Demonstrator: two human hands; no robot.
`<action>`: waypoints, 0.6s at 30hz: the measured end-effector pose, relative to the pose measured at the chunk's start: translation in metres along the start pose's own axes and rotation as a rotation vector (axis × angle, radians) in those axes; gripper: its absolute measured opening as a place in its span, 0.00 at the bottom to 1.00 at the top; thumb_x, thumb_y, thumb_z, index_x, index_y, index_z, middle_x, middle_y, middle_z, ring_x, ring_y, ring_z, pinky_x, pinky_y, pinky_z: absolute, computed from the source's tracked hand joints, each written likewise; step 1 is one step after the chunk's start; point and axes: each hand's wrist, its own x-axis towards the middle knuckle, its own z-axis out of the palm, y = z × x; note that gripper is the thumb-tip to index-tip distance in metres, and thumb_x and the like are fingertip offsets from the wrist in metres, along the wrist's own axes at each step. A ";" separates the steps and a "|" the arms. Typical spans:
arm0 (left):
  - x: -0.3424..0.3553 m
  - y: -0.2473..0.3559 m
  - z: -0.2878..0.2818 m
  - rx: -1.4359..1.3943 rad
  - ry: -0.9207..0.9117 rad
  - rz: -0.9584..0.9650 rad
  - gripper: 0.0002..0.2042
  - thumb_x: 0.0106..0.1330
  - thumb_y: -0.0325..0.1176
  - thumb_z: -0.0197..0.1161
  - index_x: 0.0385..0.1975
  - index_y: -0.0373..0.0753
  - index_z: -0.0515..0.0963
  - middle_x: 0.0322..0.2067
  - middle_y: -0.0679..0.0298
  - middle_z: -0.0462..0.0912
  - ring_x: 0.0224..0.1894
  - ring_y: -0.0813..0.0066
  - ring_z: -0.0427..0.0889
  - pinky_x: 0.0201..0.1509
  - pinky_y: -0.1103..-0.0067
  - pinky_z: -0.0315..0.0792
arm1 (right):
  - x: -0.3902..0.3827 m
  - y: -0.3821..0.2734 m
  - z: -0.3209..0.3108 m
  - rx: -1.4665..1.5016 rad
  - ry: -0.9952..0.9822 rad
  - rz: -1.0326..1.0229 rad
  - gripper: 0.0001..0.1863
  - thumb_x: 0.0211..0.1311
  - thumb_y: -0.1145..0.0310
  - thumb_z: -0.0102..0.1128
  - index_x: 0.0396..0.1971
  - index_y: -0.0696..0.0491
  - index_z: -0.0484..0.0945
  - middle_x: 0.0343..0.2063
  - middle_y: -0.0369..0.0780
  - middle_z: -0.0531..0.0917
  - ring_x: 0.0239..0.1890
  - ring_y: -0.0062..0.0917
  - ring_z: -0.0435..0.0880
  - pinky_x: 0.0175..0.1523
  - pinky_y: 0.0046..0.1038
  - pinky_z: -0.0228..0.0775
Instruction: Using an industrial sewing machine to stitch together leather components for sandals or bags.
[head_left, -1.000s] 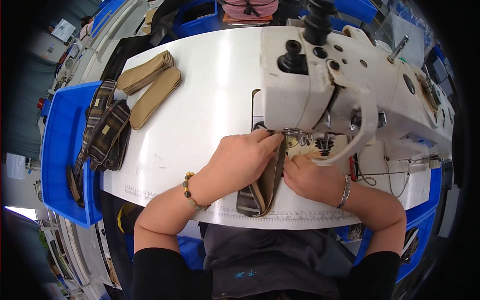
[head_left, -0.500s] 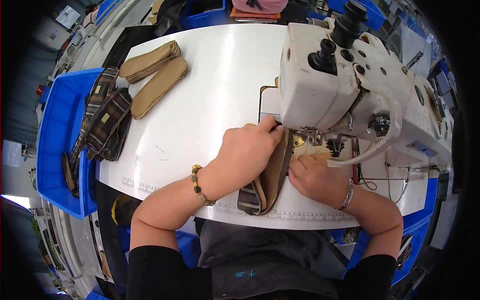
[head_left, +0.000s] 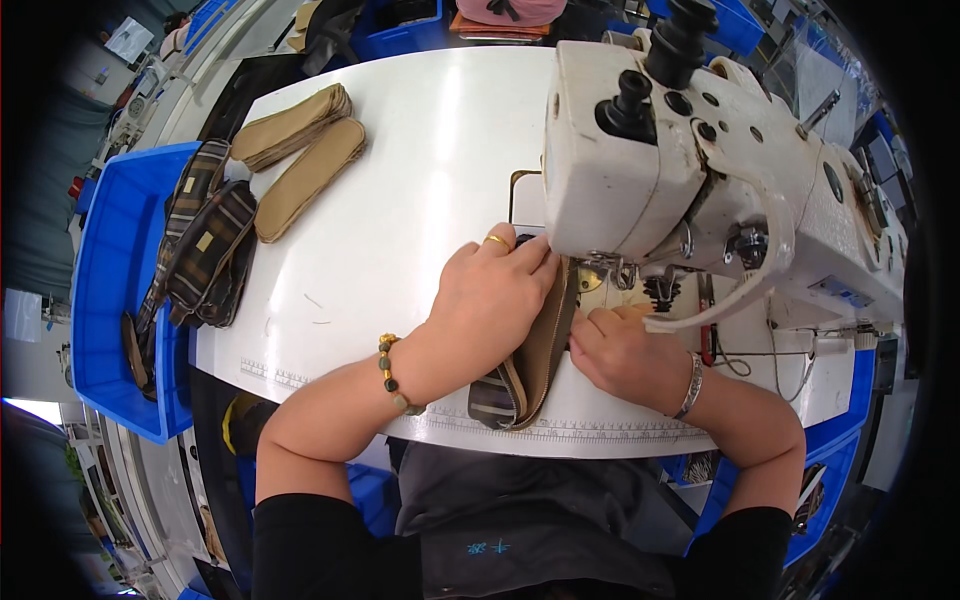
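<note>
A striped fabric pouch (head_left: 495, 393) with a tan lining and a zipper edge lies on the white table beside the sewing machine (head_left: 610, 160). Its far end runs in by the machine's presser foot area, partly hidden. My left hand (head_left: 490, 310) lies over the pouch's far left part, fingers bent and gripping the cloth by the machine head. At the pouch's right edge, my right hand (head_left: 625, 355) has thumb and fingers pinched together on the cloth, just in front of the needle area. The fingertips of both hands are partly hidden.
Tan padded oval pieces (head_left: 312, 180) are stacked at the far left of the table. Striped pouches (head_left: 205, 255) hang over a blue bin (head_left: 125, 300) at the left edge. Red-handled snips (head_left: 707, 335) and loose thread lie right of my right hand. A printed ruler runs along the near edge.
My left hand's fingers have shifted on the cloth, with a ring finger now raised into sight. My right hand stays at the pouch's edge. The whole view has moved slightly.
</note>
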 end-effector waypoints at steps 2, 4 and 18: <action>0.000 0.000 0.001 0.057 0.021 0.034 0.15 0.57 0.30 0.58 0.44 0.37 0.81 0.39 0.67 0.79 0.41 0.71 0.77 0.38 0.76 0.71 | -0.001 0.000 0.001 -0.009 -0.005 0.002 0.14 0.56 0.68 0.65 0.40 0.58 0.78 0.23 0.37 0.76 0.24 0.28 0.78 0.31 0.28 0.72; 0.000 0.000 0.004 0.059 0.019 0.023 0.15 0.56 0.31 0.58 0.43 0.36 0.81 0.39 0.68 0.79 0.43 0.71 0.74 0.42 0.77 0.66 | -0.002 -0.001 0.002 -0.019 -0.021 0.001 0.15 0.56 0.67 0.65 0.41 0.59 0.78 0.23 0.37 0.76 0.24 0.28 0.78 0.31 0.29 0.72; -0.001 -0.003 0.006 0.001 0.023 0.065 0.15 0.56 0.31 0.57 0.42 0.34 0.82 0.36 0.68 0.77 0.43 0.71 0.73 0.42 0.77 0.68 | -0.003 0.001 0.003 -0.043 -0.060 -0.025 0.16 0.56 0.66 0.65 0.41 0.59 0.78 0.23 0.37 0.76 0.24 0.28 0.78 0.33 0.30 0.70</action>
